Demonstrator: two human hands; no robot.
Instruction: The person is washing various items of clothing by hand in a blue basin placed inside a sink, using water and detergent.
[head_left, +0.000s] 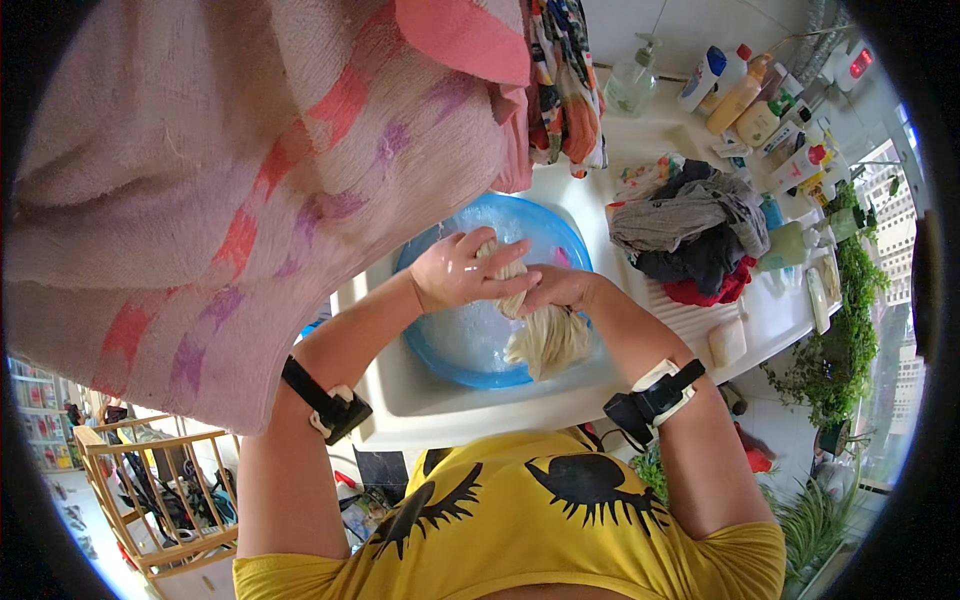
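Over a blue plastic basin (450, 367) set in a white sink (435, 409), both my hands grip one wet, cream-coloured cloth (551, 341). My left hand (457, 274) holds the bunched upper part, with its fingers spread around the fabric. My right hand (559, 286) is closed around the cloth just below, close against the left fingertips. From the right hand the loose end hangs down in a fold. Cloudy, sudsy water fills the basin, and a small pink thing (561, 257) shows near its right side.
A large pink towel (247, 187) hangs at the left, over part of the basin. Crumpled clothes (690, 225) lie on the ribbed washboard (667, 311) at the right, near a bar of soap (727, 343). Several bottles (739, 101) line the back ledge.
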